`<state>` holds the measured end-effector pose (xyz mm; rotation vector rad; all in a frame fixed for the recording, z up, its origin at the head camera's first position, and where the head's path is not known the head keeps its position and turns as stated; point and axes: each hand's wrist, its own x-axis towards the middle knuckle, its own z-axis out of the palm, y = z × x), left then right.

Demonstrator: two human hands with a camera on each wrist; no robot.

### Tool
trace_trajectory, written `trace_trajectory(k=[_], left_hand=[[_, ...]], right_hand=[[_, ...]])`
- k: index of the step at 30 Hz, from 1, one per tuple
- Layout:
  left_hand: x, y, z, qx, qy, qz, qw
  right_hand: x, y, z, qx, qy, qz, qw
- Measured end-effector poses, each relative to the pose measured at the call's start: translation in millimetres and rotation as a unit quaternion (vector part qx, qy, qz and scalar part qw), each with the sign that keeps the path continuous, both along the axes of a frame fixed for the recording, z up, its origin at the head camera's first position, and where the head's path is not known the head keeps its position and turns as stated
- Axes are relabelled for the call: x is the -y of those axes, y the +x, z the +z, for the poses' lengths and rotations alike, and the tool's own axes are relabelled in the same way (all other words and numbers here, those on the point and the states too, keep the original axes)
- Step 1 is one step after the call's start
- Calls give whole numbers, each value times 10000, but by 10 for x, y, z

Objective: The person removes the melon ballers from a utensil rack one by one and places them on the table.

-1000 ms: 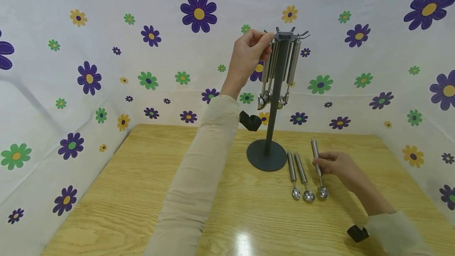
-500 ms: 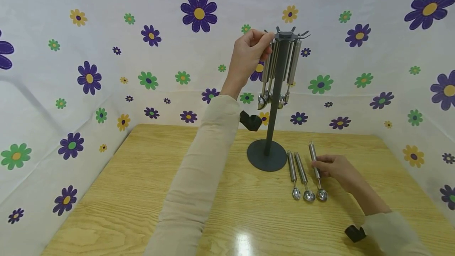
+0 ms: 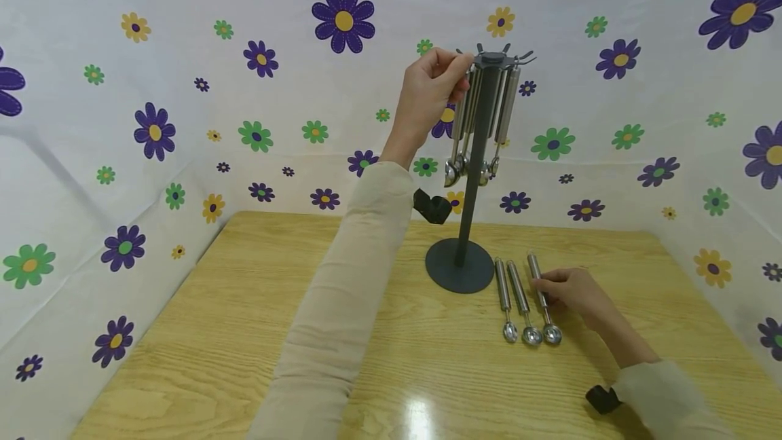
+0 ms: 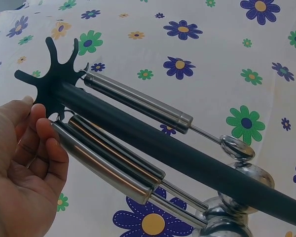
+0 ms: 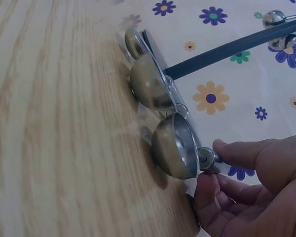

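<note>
My left hand pinches a hook at the top of a dark grey utensil stand, which has a round base. Several steel scoops hang from the stand by their handle loops, bowls down. My right hand holds the handle of a steel scoop between thumb and fingers, low over the table. To its left lie a small scoop and a rounder scoop, roughly side by side. In the right wrist view, the held scoop's bowl is nearest the camera, close to the wood.
A light wooden table carries the stand near its back edge. Behind and at both sides hangs a white sheet printed with flowers. The stand's base sits just left of the lying scoops.
My right hand has moved slightly left and toward me with the scoop, which is now closer to the two lying scoops. My left hand has stayed on the stand's top.
</note>
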<state>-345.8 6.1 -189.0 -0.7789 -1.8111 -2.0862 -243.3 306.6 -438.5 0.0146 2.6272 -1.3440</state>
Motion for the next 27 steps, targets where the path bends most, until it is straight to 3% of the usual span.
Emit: trace_trajectory(k=[10,19,27], left_hand=[[-3,7,0,-13,2,5,10000],[5,3,1,-30,-6,12,10000],[-1,4,6,-25,-9,16,10000]], right_hand=[[99,40,11,-193,338,-86,9992],[109,37,12,-111,187,-70,9997],[80,2,30,-315,-59,-106,9994]])
